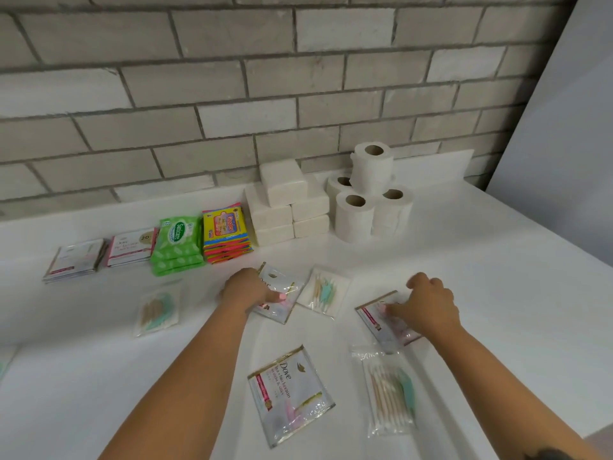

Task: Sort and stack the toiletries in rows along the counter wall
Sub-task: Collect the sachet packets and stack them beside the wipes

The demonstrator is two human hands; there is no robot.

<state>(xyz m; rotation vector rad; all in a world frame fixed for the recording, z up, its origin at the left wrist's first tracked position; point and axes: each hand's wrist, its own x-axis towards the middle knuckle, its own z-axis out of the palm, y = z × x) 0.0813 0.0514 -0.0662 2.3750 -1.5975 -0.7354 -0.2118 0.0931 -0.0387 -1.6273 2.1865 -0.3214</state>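
Along the brick wall stands a sorted row: two flat stacks of Dove sachets (75, 260) and (131, 247), a stack of green Sanicare wipes (176, 245), a stack of yellow Giggles wipes (226, 232), white tissue packs (288, 202) piled three high, and four toilet rolls (370, 194), one atop the others. Loose on the white counter lie three more Dove sachets, at (280, 295), (384, 322) and, nearest, (290, 395), plus three clear cotton-swab bags at (157, 308), (325, 290) and (391, 391).
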